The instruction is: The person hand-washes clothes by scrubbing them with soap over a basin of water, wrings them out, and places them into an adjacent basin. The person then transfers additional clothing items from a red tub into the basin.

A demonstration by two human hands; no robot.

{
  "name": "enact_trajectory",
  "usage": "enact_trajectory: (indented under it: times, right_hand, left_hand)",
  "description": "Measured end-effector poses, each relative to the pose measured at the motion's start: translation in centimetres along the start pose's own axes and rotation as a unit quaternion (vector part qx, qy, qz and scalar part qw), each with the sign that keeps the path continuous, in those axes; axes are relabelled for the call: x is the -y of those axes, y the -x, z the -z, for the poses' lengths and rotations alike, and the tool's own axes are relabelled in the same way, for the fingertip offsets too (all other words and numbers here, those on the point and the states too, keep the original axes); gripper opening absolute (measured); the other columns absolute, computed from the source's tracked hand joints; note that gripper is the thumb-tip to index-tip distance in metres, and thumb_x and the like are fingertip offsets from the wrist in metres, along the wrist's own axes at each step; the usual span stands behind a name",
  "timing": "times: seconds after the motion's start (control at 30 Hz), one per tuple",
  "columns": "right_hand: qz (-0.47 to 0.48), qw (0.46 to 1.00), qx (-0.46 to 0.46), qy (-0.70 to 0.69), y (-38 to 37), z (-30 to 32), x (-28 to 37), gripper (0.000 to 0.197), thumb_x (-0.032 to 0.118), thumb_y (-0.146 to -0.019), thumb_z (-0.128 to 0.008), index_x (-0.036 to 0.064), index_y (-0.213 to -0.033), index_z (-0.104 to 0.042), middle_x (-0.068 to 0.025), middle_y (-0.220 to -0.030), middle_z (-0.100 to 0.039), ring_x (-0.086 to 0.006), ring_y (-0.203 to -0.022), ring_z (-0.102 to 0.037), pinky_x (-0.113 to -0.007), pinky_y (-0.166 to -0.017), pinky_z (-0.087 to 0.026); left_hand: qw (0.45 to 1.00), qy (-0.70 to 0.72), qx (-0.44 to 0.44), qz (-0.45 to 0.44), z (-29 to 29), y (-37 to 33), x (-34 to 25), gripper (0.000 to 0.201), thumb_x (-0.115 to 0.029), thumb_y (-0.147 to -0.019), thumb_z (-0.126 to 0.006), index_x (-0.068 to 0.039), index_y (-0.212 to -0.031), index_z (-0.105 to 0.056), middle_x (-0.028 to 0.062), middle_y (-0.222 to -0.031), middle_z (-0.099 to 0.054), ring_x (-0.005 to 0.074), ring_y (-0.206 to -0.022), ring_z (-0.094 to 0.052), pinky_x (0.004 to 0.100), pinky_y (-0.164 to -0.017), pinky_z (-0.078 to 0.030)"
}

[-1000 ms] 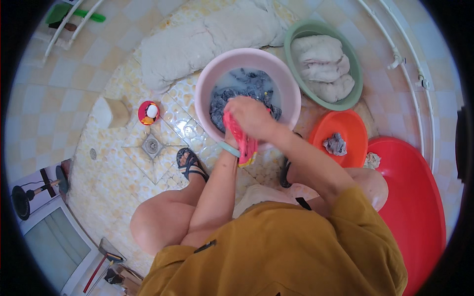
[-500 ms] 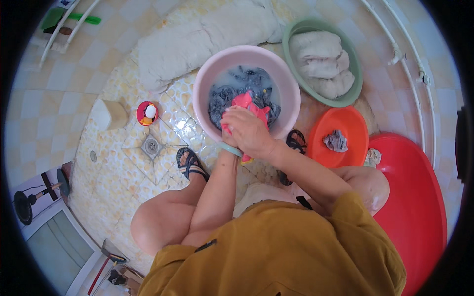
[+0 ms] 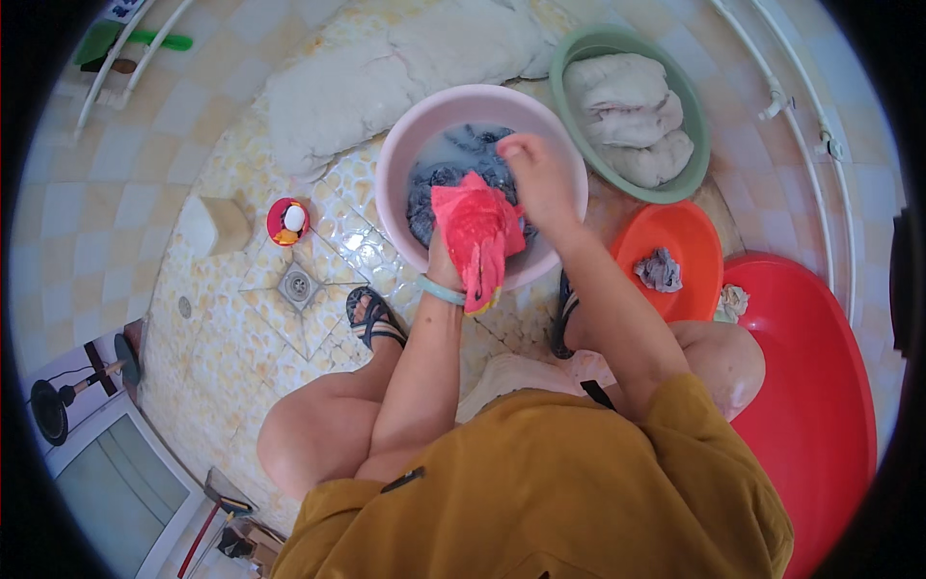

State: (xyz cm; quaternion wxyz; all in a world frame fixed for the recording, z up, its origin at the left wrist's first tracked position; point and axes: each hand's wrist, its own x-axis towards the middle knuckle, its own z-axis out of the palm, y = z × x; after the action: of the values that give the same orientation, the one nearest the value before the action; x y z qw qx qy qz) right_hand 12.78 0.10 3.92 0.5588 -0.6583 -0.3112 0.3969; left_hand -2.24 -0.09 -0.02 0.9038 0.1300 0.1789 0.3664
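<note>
Bunched and wet, a pink-red cloth (image 3: 477, 227) lies over my left hand (image 3: 440, 259), which holds it up over the pink basin (image 3: 388, 179). The cloth covers my left fingers; a pale green bangle (image 3: 442, 289) circles that wrist. Dark grey-blue clothes (image 3: 444, 178) soak in cloudy water beneath. My right hand (image 3: 542, 183) hovers over the basin's right side, apart from the cloth. Its fingers are curled in, and whatever they may hold is hidden.
A green basin (image 3: 701, 145) with folded whitish cloth stands behind right. Nearer are an orange basin (image 3: 694, 261) holding a greyish cloth (image 3: 659, 270) and a large red tub (image 3: 810, 386). Whitish bedding (image 3: 386, 82) lies behind. A small red bowl (image 3: 288, 205) and floor drain (image 3: 298, 286) are left.
My right hand has lifted off the pink-red cloth and moved right and away from me. The cloth now lies spread over my left hand, with more of it showing.
</note>
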Motion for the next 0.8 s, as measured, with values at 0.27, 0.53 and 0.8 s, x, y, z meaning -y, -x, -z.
enact_trajectory:
  times: [0.27, 0.53, 0.8]
  right_hand:
    - [0.325, 0.878, 0.230, 0.265, 8.7, -4.4, 1.1, 0.031, 0.000, -0.072, -0.051, 0.0037, -0.102, -0.057, -0.0140, -0.112, -0.054, -0.0323, -0.119, -0.044, -0.048, -0.101, -0.032]
    - [0.074, 0.964, 0.180, 0.180, 2.3, -2.7, -1.3, 0.028, 0.018, -0.092, -0.037, -0.0011, -0.103, -0.055, -0.0170, -0.099, -0.058, -0.0286, -0.098, -0.055, -0.035, -0.088, -0.040]
    - [0.421, 0.816, 0.216, 0.332, 6.8, -4.9, 0.3, 0.026, 0.012, -0.090, -0.038, 0.0027, -0.105, -0.057, -0.0180, -0.106, -0.055, -0.0345, -0.104, -0.050, -0.038, -0.093, -0.038]
  left_hand:
    - [0.990, 0.143, 0.000, 0.005, 2.8, 0.0, 0.9, 0.037, -0.032, -0.095, -0.036, -0.009, -0.122, -0.044, 0.0074, -0.118, -0.050, 0.0196, -0.108, -0.049, 0.0308, -0.094, -0.040]
    - [0.987, 0.149, -0.023, 0.059, -1.7, 0.7, 0.1, 0.032, -0.029, -0.096, -0.036, -0.009, -0.119, -0.045, 0.0073, -0.113, -0.052, 0.0198, -0.105, -0.050, 0.0310, -0.093, -0.040]
    - [0.994, 0.104, 0.003, -0.033, 2.6, 0.2, 1.1, 0.027, -0.027, -0.093, -0.041, -0.007, -0.109, -0.049, 0.0096, -0.107, -0.054, 0.0210, -0.097, -0.054, 0.0337, -0.084, -0.044]
